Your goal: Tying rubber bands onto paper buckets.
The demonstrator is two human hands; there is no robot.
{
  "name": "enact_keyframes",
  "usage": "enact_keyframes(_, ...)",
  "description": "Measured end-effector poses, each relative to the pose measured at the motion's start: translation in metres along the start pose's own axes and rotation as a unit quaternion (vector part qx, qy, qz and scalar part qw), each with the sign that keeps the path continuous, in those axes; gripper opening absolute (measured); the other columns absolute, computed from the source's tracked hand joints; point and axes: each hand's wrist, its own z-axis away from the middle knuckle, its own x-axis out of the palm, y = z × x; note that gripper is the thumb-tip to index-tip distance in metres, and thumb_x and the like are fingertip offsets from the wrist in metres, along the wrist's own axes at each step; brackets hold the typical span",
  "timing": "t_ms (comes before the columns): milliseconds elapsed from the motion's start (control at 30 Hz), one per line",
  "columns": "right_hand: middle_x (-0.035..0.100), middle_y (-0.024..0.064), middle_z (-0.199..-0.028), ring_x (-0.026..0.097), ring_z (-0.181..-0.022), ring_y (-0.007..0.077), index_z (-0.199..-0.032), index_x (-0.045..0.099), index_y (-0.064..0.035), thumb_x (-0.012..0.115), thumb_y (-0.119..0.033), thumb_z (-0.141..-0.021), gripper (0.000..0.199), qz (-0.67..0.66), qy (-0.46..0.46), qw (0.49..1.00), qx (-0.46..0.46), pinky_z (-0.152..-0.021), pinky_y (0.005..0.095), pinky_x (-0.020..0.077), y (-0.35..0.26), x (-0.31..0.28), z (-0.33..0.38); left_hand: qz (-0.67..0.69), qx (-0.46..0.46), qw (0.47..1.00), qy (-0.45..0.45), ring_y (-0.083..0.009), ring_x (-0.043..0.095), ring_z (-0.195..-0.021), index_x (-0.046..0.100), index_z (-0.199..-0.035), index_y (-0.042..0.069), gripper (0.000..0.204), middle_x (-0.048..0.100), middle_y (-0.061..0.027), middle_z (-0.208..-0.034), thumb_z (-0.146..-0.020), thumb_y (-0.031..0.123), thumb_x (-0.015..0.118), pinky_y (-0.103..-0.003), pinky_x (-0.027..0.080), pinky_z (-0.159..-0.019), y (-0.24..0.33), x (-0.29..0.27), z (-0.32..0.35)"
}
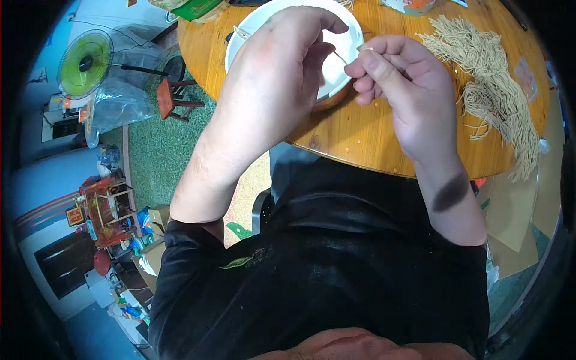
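While both hands (282, 72) (399, 84) hover over the white bowl (345, 36), they pinch, seemingly, one thin strand (341, 57).

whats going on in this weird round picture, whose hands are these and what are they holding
A wide fisheye camera worn on a person's head took it, looking down, so the edges curve and their black shirt fills the bottom. Both bare hands are the wearer's own. The left hand and right hand meet over a white bowl on a round wooden table, pinching a thin pale strand between them. A heap of similar pale strands lies on the table to the right. Off to the left, on the floor, stand a green fan and a small wooden stool.
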Motion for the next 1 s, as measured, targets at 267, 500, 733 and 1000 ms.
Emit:
enact_keyframes(267,0.078,0.0123,-0.101,0.076,-0.086,0.0151,-0.119,0.073,0.0067,0.071,-0.015,-0.106,0.025,-0.021,0.005,0.992,0.123,-0.08,0.0257,0.0633,-0.027,-0.002,-0.01,0.04,0.116,0.992,0.013,-0.0367,0.07,-0.085,0.068,-0.113,0.002,0.031,0.069,-0.016,-0.094,-0.087,-0.01,0.077,-0.043,0.056,-0.074,-0.012,0.003,-0.015)
enact_keyframes(500,0.077,0.0097,-0.101,0.074,-0.086,0.0136,-0.122,0.07,0.004,0.073,-0.014,-0.104,0.025,0.098,-0.031,0.985,0.141,-0.08,0.0264,0.062,-0.047,-0.005,-0.016,-0.05,0.208,0.976,0.046,-0.0285,0.072,-0.088,0.074,-0.107,0.003,0.031,0.072,-0.0122,-0.095,-0.081,-0.012,0.082,-0.036,0.057,-0.075,0.018,-0.031,-0.014)
enact_keyframes(733,0.075,0.0121,-0.101,0.074,-0.087,0.0153,-0.118,0.072,0.0051,0.07,-0.011,-0.102,0.022,0.186,-0.131,0.96,0.163,-0.084,0.0291,0.062,-0.067,-0.006,-0.023,0.257,0.459,0.831,0.178,-0.0255,0.072,-0.086,0.075,-0.106,0.002,0.029,0.072,-0.0118,-0.094,-0.081,-0.012,0.081,-0.036,0.057,-0.073,-0.046,0.035,-0.049)
enact_keyframes(1000,0.076,0.0093,-0.102,0.073,-0.086,0.0122,-0.118,0.072,0.0032,0.071,-0.016,-0.105,0.023,0.179,-0.156,0.958,0.163,-0.082,0.0264,0.06,-0.059,-0.024,-0.022,0.195,0.374,0.899,0.116,-0.0287,0.072,-0.091,0.073,-0.107,0.001,0.027,0.073,-0.0133,-0.101,-0.084,-0.013,0.076,-0.037,0.058,-0.081,-0.035,0.029,-0.041)
